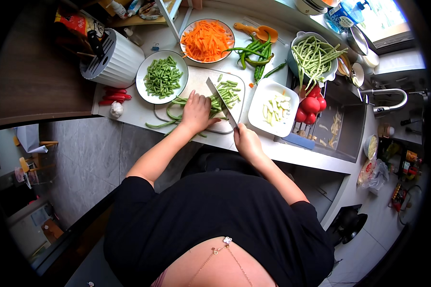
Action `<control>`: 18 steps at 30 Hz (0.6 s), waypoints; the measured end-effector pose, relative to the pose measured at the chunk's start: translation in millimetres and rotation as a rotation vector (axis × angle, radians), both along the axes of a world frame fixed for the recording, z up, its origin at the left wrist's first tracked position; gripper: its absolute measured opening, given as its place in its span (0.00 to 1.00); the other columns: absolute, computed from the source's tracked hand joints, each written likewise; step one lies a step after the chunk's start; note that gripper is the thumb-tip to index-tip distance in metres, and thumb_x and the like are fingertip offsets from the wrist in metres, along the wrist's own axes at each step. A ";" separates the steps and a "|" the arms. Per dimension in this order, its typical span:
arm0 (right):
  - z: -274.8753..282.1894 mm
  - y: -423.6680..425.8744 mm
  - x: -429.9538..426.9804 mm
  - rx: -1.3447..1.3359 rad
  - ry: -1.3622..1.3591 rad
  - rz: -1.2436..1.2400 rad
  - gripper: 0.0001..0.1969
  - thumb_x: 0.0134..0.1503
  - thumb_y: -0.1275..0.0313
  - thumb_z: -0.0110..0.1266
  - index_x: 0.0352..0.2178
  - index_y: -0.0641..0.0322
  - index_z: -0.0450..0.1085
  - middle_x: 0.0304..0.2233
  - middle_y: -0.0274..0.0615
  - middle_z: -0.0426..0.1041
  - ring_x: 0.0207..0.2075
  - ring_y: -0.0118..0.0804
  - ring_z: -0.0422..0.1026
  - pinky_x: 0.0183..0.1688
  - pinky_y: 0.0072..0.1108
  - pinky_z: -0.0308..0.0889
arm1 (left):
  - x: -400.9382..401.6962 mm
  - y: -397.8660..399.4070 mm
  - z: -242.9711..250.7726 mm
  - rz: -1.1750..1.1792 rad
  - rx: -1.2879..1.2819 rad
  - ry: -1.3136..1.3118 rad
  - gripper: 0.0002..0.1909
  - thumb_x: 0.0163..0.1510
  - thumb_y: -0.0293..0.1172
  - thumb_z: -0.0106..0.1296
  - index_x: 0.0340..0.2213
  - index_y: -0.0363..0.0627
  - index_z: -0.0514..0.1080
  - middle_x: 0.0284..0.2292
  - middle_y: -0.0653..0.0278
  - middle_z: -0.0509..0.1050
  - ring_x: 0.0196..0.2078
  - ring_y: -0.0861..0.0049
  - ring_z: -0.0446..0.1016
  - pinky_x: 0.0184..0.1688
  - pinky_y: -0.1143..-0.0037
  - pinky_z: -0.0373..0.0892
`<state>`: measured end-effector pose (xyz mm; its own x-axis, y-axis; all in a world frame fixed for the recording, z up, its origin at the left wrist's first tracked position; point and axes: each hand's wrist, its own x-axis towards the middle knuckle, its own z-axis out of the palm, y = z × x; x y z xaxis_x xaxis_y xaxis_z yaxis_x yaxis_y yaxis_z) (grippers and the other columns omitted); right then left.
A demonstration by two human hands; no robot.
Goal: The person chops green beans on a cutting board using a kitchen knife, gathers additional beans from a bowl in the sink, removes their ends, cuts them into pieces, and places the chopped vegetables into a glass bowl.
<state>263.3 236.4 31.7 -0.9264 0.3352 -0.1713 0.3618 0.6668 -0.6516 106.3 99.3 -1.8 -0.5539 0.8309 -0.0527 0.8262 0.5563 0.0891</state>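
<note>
My right hand [249,142] is closed on the handle of a kitchen knife [221,100], its blade lying across green beans on a light cutting board [197,79]. With my left hand [197,113] I press a bunch of long green beans [173,112] to the board, left of the blade; their ends hang past the counter edge. Cut bean pieces [230,92] lie right of the blade. A plate of cut beans [162,78] stands left of the board, partly over it. Behind it is a plate of carrot strips [205,40]. Right of the board, a white dish [273,107] holds pale green slices.
Green peppers [259,53] and an orange scoop [264,33] lie at the back. A colander of long beans [314,53] and red tomatoes [310,105] are by the sink [344,125]. Red chillies [114,96], garlic [116,109] and a white knife block [116,59] stand left.
</note>
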 end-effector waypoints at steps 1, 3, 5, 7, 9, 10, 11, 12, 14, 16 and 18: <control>-5.3 -0.9 0.6 0.012 0.005 0.000 0.07 0.54 0.72 0.44 0.27 0.67 0.62 0.18 0.57 0.69 0.22 0.58 0.69 0.26 0.42 0.63 | 2.2 -0.3 1.9 0.032 -0.007 -0.069 0.39 0.40 0.61 0.52 0.40 0.34 0.66 0.38 0.53 0.68 0.48 0.60 0.62 0.60 0.63 0.48; -10.4 -2.4 -1.7 0.018 0.007 0.010 0.07 0.54 0.72 0.44 0.27 0.66 0.62 0.17 0.57 0.69 0.22 0.58 0.69 0.26 0.42 0.63 | 10.0 -10.6 -13.0 0.040 0.103 -0.018 0.38 0.41 0.59 0.52 0.41 0.34 0.66 0.41 0.51 0.66 0.51 0.59 0.60 0.60 0.63 0.48; -11.2 -2.7 -3.8 0.026 0.005 0.013 0.07 0.54 0.72 0.45 0.26 0.66 0.62 0.17 0.56 0.69 0.22 0.58 0.69 0.26 0.43 0.63 | 18.6 -18.3 -26.7 0.070 0.216 -0.021 0.37 0.43 0.55 0.54 0.44 0.33 0.65 0.49 0.47 0.62 0.57 0.55 0.55 0.59 0.61 0.51; -8.5 -2.7 -6.7 0.058 -0.004 0.020 0.07 0.54 0.72 0.45 0.26 0.66 0.61 0.17 0.56 0.69 0.22 0.58 0.69 0.26 0.43 0.63 | 23.8 -18.1 -36.3 0.093 0.256 0.000 0.36 0.43 0.55 0.53 0.44 0.34 0.65 0.50 0.47 0.61 0.57 0.54 0.55 0.59 0.61 0.51; -6.7 -1.9 -8.4 0.056 -0.020 0.021 0.07 0.54 0.72 0.45 0.27 0.66 0.62 0.17 0.57 0.69 0.22 0.58 0.69 0.26 0.43 0.63 | 24.0 -14.4 -33.9 0.123 0.297 0.020 0.36 0.44 0.55 0.53 0.44 0.34 0.65 0.51 0.47 0.60 0.57 0.54 0.54 0.58 0.61 0.51; -6.3 -1.7 -9.3 0.053 -0.032 0.020 0.07 0.54 0.72 0.44 0.27 0.66 0.62 0.17 0.57 0.69 0.22 0.58 0.69 0.26 0.43 0.63 | 21.2 -12.8 -33.0 0.127 0.295 0.017 0.35 0.44 0.54 0.53 0.43 0.34 0.65 0.51 0.46 0.60 0.57 0.53 0.54 0.57 0.60 0.53; -6.1 -1.9 -9.5 0.053 -0.037 0.026 0.07 0.54 0.72 0.44 0.27 0.66 0.62 0.17 0.57 0.69 0.22 0.58 0.69 0.26 0.43 0.63 | 19.7 -11.4 -31.4 0.134 0.292 0.013 0.33 0.44 0.52 0.54 0.42 0.33 0.65 0.51 0.46 0.60 0.57 0.53 0.54 0.55 0.60 0.55; -5.9 -2.4 -9.7 0.043 -0.024 -0.009 0.07 0.54 0.72 0.44 0.28 0.67 0.62 0.18 0.57 0.69 0.23 0.59 0.69 0.27 0.43 0.63 | 18.8 -10.4 -33.7 0.140 0.291 0.008 0.33 0.44 0.52 0.54 0.42 0.33 0.65 0.51 0.46 0.60 0.57 0.53 0.54 0.55 0.60 0.55; -6.4 -3.2 -10.7 0.032 -0.016 -0.044 0.07 0.55 0.72 0.44 0.29 0.67 0.63 0.19 0.58 0.69 0.23 0.59 0.69 0.28 0.43 0.63 | 17.2 -8.3 -37.2 0.127 0.268 -0.026 0.33 0.44 0.53 0.53 0.41 0.34 0.65 0.52 0.47 0.59 0.57 0.53 0.54 0.53 0.62 0.56; -7.2 -3.9 -12.0 -0.004 -0.039 -0.074 0.08 0.55 0.72 0.43 0.30 0.69 0.63 0.20 0.60 0.69 0.24 0.60 0.69 0.29 0.44 0.63 | 20.6 -8.4 -37.6 0.125 0.262 -0.019 0.32 0.45 0.53 0.52 0.41 0.35 0.65 0.50 0.48 0.60 0.56 0.53 0.55 0.52 0.62 0.55; -5.3 -6.0 -14.3 -0.014 -0.052 -0.089 0.08 0.55 0.72 0.43 0.30 0.69 0.63 0.20 0.61 0.69 0.25 0.61 0.69 0.30 0.44 0.63 | 24.0 -8.1 -34.0 0.141 0.285 -0.027 0.31 0.45 0.52 0.52 0.40 0.36 0.66 0.47 0.50 0.61 0.53 0.55 0.56 0.52 0.62 0.55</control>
<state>248.9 230.4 26.4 -0.8827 0.4132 -0.2240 0.4531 0.6213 -0.6393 130.3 91.2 -35.8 -0.6666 0.7292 0.1548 0.7376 0.6150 0.2789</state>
